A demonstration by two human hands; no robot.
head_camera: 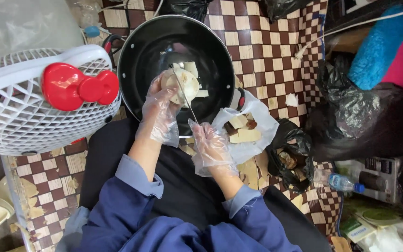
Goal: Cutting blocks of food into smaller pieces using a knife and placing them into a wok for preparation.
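My left hand (158, 112), in a clear plastic glove, holds a pale peeled round root piece (182, 85) over a black wok (145, 51). My gloved right hand (210, 145) grips a thin knife (183, 91) whose blade lies across the root piece. Several pale cut slices (192, 69) lie in the wok. To the right of my right hand, a clear plastic bag (253, 149) holds pale and brown-skinned pieces (243, 130).
A white slatted basket with a red bow (47, 93) sits at the left. Black plastic bags (355, 116) lie to the right, one small bag (289, 156) holding scraps. A plastic bottle (343, 183) lies at lower right. The floor is brown-and-cream checkered (267, 51).
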